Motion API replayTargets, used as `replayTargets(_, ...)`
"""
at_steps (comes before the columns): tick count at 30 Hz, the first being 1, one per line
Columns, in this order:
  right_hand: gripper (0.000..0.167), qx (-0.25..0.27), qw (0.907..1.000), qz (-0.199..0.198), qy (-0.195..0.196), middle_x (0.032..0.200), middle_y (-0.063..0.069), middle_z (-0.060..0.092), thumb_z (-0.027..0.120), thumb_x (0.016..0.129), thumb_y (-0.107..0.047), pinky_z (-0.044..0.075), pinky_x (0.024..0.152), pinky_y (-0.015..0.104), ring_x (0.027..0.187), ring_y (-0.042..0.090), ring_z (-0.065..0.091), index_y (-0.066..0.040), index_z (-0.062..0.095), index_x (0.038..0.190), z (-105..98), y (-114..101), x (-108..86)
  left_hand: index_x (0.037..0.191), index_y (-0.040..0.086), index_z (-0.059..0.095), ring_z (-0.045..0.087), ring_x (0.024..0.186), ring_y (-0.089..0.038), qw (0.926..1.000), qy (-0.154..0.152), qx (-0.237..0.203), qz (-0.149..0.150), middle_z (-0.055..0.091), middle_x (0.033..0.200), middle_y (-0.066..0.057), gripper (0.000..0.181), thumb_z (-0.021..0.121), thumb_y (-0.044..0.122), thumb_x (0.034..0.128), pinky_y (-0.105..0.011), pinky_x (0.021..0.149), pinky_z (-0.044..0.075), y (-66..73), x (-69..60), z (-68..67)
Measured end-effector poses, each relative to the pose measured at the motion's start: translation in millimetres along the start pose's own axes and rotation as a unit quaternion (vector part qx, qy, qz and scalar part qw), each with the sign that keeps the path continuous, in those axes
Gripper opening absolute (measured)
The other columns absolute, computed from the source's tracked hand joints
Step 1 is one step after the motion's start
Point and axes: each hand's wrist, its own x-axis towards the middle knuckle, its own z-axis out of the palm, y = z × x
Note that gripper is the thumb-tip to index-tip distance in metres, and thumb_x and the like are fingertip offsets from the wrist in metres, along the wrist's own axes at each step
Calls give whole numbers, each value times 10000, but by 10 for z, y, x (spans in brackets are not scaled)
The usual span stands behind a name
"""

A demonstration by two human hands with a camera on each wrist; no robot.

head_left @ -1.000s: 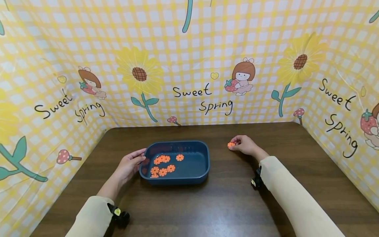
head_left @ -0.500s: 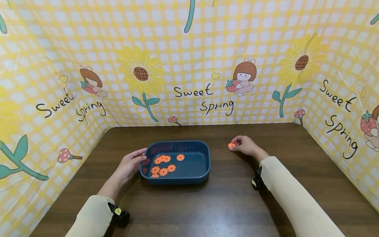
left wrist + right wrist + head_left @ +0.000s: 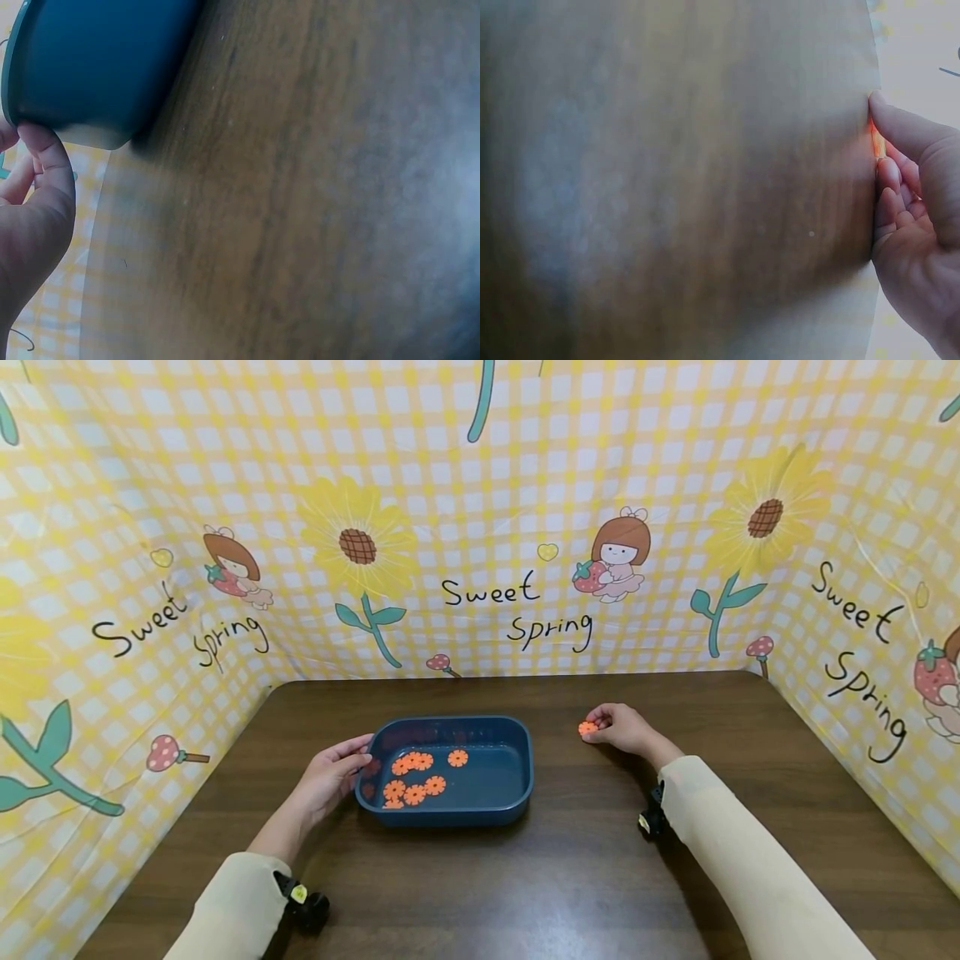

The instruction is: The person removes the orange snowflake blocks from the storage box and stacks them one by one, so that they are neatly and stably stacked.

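Well, from where I stand, the person's right hand has a small orange disc pinched between thumb and finger, out over the counter, well to the right of the blue tub. Whether the disc touches the wood, I can't tell.

I'd guess the disc weighs next to nothing: thin, fairly stiff, hard to harm, maybe a bit slick. Its notched edge ought to give a fingertip something to catch, so a light pinch at the rim, like this one, should serve; anything flat on a smooth floor could be awkward to lift. More discs lie in the tub, mostly toward its left end, some touching or overlapping.

The left hand grasps the tub's left rim. The tub looks rigid and might slide if nudged, so that rim seems a sensible hold.

Compared with a second ago, hardly anything differs. Both grips match, and the discs in the tub lie as they did. The whole view has slipped a touch to the right, counter and cloth together, which I'd put down to the head turning.
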Motion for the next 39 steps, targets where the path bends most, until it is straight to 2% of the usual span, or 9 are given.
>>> replayTargets(19,335,29,10000,56,-25,947,112,601,768,845,-153,445,724,322,820,230,506,34,632,1087,-28,-52,10,1448,-30,398,634,1040,-189,10000,19,-68,17,632,1058,-13,508,571,88,985,-296,886,509,1,13,-9)
replayTargets(28,393,173,9997,-45,161,993,129,594,753,863,-174,467,710,321,852,246,533,53,615,1153,-45,-85,-2,1448,-42,389,617,1078,-224,10000,23,-13,41,633,1041,1,519,576,92,983,-297,893,506,-21,5,9)
replayTargets(33,420,186,9994,-205,222,1045,164,579,736,879,-174,460,756,344,909,265,519,63,598,1197,-65,-169,15,1448,-43,389,617,1079,-230,10000,23,-31,61,630,1051,-4,522,579,94,982,-302,897,505,-30,9,10)
replayTargets(39,410,385,9983,-380,224,1100,185,573,712,902,-193,456,774,360,928,266,507,37,585,1216,-39,-384,9,1444,-43,395,619,1075,-226,10000,35,-39,82,624,1066,-22,521,584,102,981,-307,905,501,-28,17,7)
